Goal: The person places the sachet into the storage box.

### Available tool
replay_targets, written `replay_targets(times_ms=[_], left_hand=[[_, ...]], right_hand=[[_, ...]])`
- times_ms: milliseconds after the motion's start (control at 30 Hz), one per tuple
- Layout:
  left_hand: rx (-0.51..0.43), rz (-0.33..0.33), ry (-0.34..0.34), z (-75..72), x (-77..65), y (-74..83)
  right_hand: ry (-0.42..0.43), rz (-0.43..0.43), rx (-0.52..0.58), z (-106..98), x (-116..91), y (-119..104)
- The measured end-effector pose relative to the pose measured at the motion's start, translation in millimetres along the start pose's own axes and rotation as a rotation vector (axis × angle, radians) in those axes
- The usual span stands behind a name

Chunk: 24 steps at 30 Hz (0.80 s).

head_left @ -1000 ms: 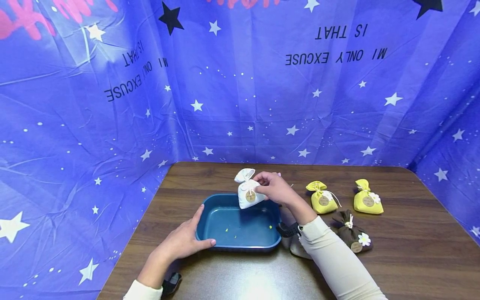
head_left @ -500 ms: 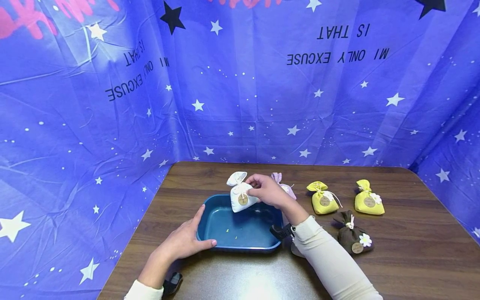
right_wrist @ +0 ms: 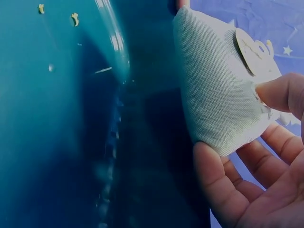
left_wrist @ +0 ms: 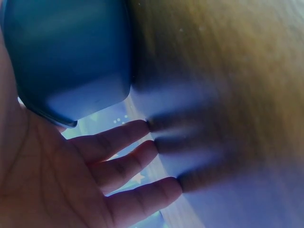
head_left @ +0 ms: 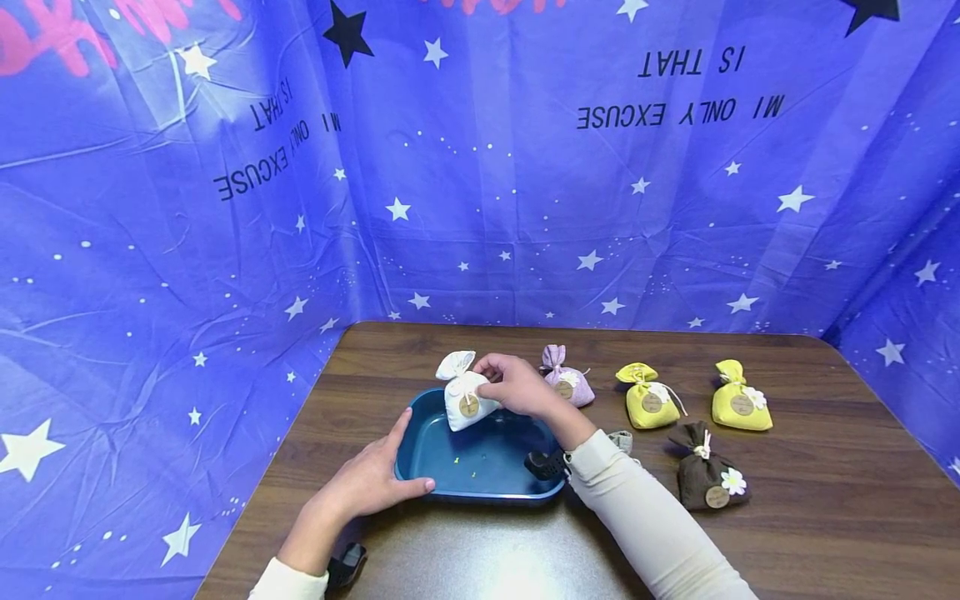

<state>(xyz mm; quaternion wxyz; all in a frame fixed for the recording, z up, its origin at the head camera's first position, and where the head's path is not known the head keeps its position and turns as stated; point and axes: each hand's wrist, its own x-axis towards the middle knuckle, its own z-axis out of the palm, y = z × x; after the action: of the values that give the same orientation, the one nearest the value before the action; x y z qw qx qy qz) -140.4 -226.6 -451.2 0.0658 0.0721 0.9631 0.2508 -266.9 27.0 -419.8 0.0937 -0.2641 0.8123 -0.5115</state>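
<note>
A white drawstring sachet point(head_left: 459, 404) with a round tag hangs over the back left of a dark blue rectangular basin point(head_left: 487, 450). My right hand point(head_left: 516, 387) pinches it at its right side; in the right wrist view, the sachet's weave point(right_wrist: 213, 85) shows between thumb and fingers. At the basin's front left corner is my left hand point(head_left: 363, 479), thumb on the front rim and fingers along the left side. Seen from the left wrist, that hand point(left_wrist: 61, 175) has extended fingers beside the basin's outer wall point(left_wrist: 71, 52). Small yellow bits point(head_left: 457, 460) lie on the basin floor.
To the right on the wooden table point(head_left: 825, 500) lie a lilac sachet point(head_left: 573, 387), two yellow sachets point(head_left: 651, 406) and a dark brown sachet point(head_left: 708, 479) with a white flower. A greyish sachet point(head_left: 621, 440) is mostly hidden by my right sleeve. Blue star-printed curtain point(head_left: 525, 208) surrounds the table.
My right hand has carried the white sachet left and slightly down over the basin. The lilac sachet has come into sight behind it. My left hand stays at the basin.
</note>
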Motion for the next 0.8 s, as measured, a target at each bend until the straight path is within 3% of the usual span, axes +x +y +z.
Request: replay_targets(times_ms=[300,800], left_hand=[[-0.001,0.002,-0.002,-1.0,-0.6,1.4],[-0.001,0.017,0.003,-0.5,-0.7,0.0]], right_hand=[[-0.029,-0.031,-0.019,13.8,1.1,-7.3],[-0.052,-0.064,-0.221,35.5,9.7,-6.3]])
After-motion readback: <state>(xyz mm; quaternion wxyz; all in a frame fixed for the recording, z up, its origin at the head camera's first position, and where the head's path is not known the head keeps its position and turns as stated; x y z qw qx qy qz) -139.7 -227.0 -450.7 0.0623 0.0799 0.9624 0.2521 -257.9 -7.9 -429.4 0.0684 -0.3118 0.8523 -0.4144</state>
